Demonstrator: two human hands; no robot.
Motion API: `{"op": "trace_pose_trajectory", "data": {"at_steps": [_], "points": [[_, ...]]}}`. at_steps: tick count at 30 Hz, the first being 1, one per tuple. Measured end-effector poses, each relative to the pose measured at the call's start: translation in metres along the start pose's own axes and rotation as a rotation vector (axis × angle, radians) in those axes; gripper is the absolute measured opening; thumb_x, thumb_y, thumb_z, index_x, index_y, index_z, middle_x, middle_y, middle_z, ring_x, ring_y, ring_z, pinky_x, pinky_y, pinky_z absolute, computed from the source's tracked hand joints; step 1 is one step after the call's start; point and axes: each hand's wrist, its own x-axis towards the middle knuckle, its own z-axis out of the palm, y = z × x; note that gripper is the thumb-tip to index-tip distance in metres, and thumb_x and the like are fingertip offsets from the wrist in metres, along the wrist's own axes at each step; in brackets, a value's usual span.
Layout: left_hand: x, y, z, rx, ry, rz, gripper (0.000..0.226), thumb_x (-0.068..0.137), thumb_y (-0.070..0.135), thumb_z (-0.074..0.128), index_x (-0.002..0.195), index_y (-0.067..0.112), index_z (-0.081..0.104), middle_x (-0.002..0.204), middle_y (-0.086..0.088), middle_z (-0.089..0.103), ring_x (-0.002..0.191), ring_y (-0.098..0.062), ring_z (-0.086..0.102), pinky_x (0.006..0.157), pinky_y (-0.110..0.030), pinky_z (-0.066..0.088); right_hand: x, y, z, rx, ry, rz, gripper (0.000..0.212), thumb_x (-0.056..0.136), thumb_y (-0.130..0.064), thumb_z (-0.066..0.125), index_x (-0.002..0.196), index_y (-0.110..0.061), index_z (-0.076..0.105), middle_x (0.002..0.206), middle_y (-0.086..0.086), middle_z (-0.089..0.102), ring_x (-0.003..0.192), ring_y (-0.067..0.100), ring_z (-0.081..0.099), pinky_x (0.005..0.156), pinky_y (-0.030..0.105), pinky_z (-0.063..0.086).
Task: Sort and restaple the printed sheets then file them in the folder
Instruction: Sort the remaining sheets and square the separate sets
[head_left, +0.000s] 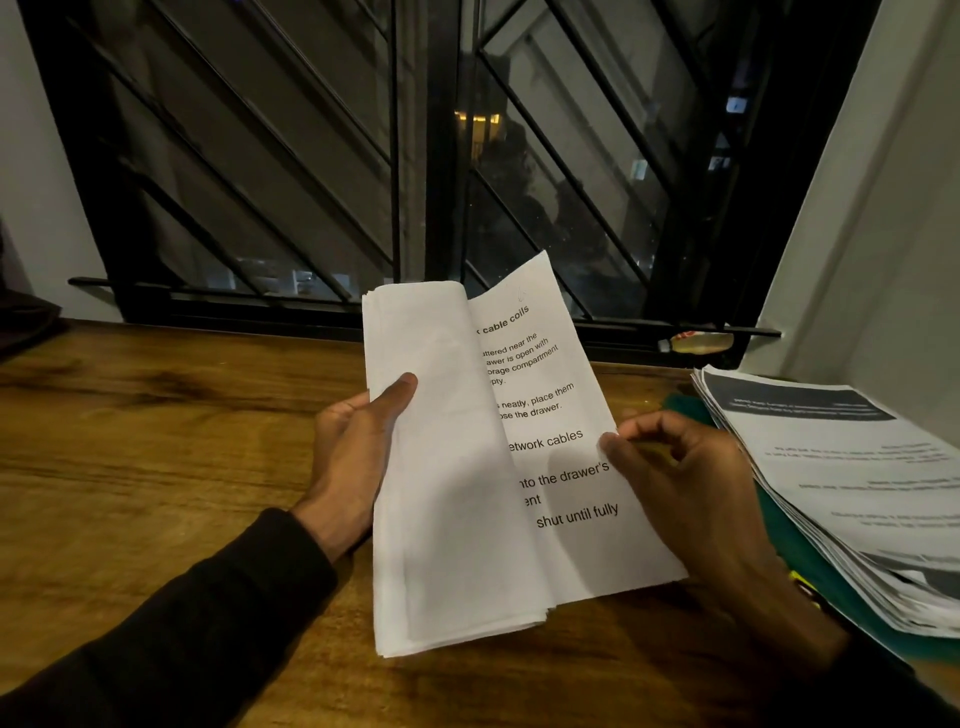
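Now left hand (353, 457) grips folded sheets' (447, 467) left edge; right hand (685, 478) pinches right edge.

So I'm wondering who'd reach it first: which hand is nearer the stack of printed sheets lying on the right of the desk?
Right. The right hand pinches the folded sheets just beside the stack of printed sheets; the left hand grips their far left edge.

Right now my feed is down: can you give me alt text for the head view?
A person holds a folded bundle of printed sheets above a wooden desk, left hand gripping its left edge, right hand pinching the top sheet's right edge. A stack of printed papers lies on something green at right, before a dark barred window.
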Motion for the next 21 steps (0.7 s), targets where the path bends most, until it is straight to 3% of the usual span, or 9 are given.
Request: {"op": "trace_pose_trajectory", "data": {"at_steps": [2,5,7,8,11,14,17,21], "points": [[0.0,0.0,0.001,0.007,-0.001,0.005,0.009,0.091,0.015,0.067,0.087,0.008,0.071,0.077,0.0,0.077,0.062,-0.014,0.072,0.051,-0.021,0.055,0.0,-0.002,-0.001,-0.087,0.021,-0.073,0.017,0.086,-0.03,0.067,0.072,-0.031,0.057,0.076,-0.021,0.062,0.067,-0.005,0.063,0.065,0.027,0.056],[0.0,0.0,0.0,0.01,-0.005,0.013,0.009,0.091,0.015,0.067,0.089,0.007,0.072,0.079,0.0,0.077,0.064,-0.014,0.073,0.052,-0.021,0.055,-0.004,-0.011,-0.002,0.094,-0.06,-0.062,0.014,0.088,-0.027,0.063,0.077,-0.025,0.055,0.085,-0.01,0.071,0.078,0.009,0.069,0.059,0.023,0.058],[0.001,-0.001,0.0,0.014,-0.002,0.015,0.009,0.091,0.015,0.067,0.088,0.008,0.072,0.079,0.0,0.077,0.064,-0.014,0.073,0.052,-0.021,0.055,-0.013,-0.027,-0.001,0.378,-0.221,-0.015,0.012,0.086,-0.031,0.061,0.081,-0.02,0.059,0.099,-0.012,0.073,0.095,0.012,0.069,0.071,0.03,0.059],[0.001,-0.002,0.0,0.017,0.0,0.015,0.01,0.09,0.015,0.068,0.088,0.007,0.072,0.08,-0.001,0.077,0.065,-0.015,0.073,0.053,-0.022,0.055,-0.019,-0.034,0.0,0.425,-0.309,-0.05,0.012,0.084,-0.036,0.06,0.084,-0.024,0.063,0.111,-0.019,0.069,0.11,0.007,0.063,0.085,0.03,0.056],[0.004,-0.003,-0.001,0.036,0.001,0.019,0.012,0.09,0.017,0.068,0.087,0.007,0.074,0.082,-0.004,0.077,0.066,-0.017,0.073,0.053,-0.023,0.055,-0.035,-0.046,0.003,0.172,-0.561,-0.256,0.032,0.08,-0.06,0.058,0.109,-0.047,0.061,0.139,-0.041,0.037,0.134,-0.016,0.026,0.115,0.034,0.024],[0.006,-0.005,-0.003,0.054,0.003,0.033,0.014,0.09,0.014,0.067,0.078,0.011,0.074,0.081,-0.006,0.077,0.066,-0.019,0.072,0.056,-0.027,0.056,-0.039,-0.046,0.01,-0.11,-0.663,-0.458,0.051,0.081,-0.071,0.048,0.127,-0.05,0.05,0.145,-0.043,0.022,0.138,-0.018,0.002,0.119,0.047,-0.009],[0.007,-0.005,-0.002,0.038,0.009,0.039,0.017,0.089,0.012,0.068,0.072,0.012,0.073,0.078,-0.004,0.077,0.063,-0.017,0.071,0.054,-0.024,0.054,-0.04,-0.045,0.011,-0.185,-0.613,-0.506,0.051,0.087,-0.069,0.041,0.133,-0.048,0.046,0.146,-0.041,0.024,0.139,-0.017,0.0,0.115,0.051,-0.018],[0.006,-0.005,-0.001,0.03,0.001,0.043,0.022,0.086,0.017,0.072,0.064,0.015,0.071,0.071,-0.001,0.074,0.057,-0.013,0.069,0.05,-0.022,0.052,-0.036,-0.039,0.011,-0.339,-0.511,-0.531,0.048,0.09,-0.056,0.031,0.137,-0.048,0.039,0.144,-0.041,0.027,0.14,-0.013,0.011,0.109,0.058,-0.024]]}}
